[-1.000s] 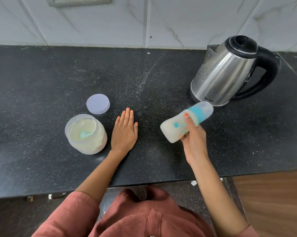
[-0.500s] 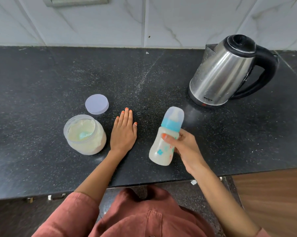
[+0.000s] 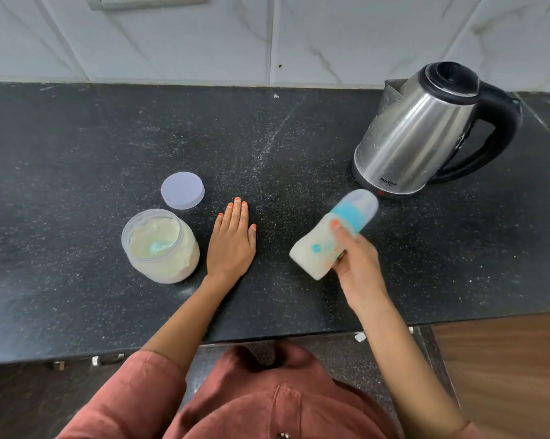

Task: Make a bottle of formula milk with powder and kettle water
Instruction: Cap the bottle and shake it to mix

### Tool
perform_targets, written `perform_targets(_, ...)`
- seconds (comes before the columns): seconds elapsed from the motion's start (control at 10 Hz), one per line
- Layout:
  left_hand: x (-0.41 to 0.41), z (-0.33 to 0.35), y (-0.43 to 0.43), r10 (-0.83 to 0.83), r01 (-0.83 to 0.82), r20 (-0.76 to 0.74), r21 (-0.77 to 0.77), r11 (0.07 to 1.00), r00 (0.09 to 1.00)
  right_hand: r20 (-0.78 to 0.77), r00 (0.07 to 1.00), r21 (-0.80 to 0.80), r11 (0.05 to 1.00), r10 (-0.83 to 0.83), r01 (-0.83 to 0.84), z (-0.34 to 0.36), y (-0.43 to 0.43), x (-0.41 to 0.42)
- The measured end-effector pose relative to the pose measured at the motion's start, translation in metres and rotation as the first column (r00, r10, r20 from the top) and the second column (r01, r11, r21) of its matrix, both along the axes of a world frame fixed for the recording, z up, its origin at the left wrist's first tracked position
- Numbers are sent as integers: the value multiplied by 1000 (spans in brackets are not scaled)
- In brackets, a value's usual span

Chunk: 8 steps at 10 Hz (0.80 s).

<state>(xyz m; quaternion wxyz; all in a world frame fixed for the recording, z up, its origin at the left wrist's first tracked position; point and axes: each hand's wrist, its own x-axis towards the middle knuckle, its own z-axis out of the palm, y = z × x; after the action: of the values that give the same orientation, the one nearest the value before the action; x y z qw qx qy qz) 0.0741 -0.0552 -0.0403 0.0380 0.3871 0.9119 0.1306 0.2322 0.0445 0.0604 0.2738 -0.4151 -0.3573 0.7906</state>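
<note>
Likely mid-shake, the right hand [image 3: 357,264] grips the tilted bottle [image 3: 313,250] near the kettle [image 3: 419,131], left hand [image 3: 232,245] flat, empty; a loose collar could leak.

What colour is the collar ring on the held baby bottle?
Turquoise blue collar ring on the milky plastic baby bottle; head view.

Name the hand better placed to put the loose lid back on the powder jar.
Left. The left hand lies flat and free on the counter, right beside the jar and near the lid; the right hand grips the tilted bottle.
</note>
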Motion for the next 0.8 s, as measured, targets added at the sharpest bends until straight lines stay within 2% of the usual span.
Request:
perform_targets(0.1, 1, 1, 0, -3, 3, 5, 2, 1000, 1000, -97, 977, -62, 981, -190, 184, -3, 8, -3)
perform_targets(0.2, 0, 0, 0, -3, 3, 0, -3, 1000, 1000, 87, 991, 81, 991, 102, -109, -6, -7, 4)
perform_targets(0.3, 0, 0, -1, 0, 0, 1, -3, 1000, 1000, 164, 969, 170, 962, 185, -213, -7, -7, 10)
perform_targets(0.4, 0, 1, 0, 0, 0, 2, -1, 1000, 1000, -88, 989, -26, 993, -117, 115, -2, 7, 1)
perform_targets(0.5, 1, 1, 0, -3, 3, 4, -4, 1000, 1000, -91, 986, -42, 990, -138, 135, -7, 4, -2)
perform_targets(0.6, 0, 1, 0, 1, -1, 2, -2, 1000, 1000, 72, 981, 80, 979, 180, -185, -8, -14, 5)
perform_targets(0.7, 0, 1, 0, 0, 0, 6, -5, 1000, 1000, 55, 988, 130, 980, 147, -153, -4, -7, 5)
perform_targets(0.8, 0, -1, 0, 3, -2, 6, -1, 1000, 1000, -98, 982, -22, 987, -159, 157, -1, 7, -6)
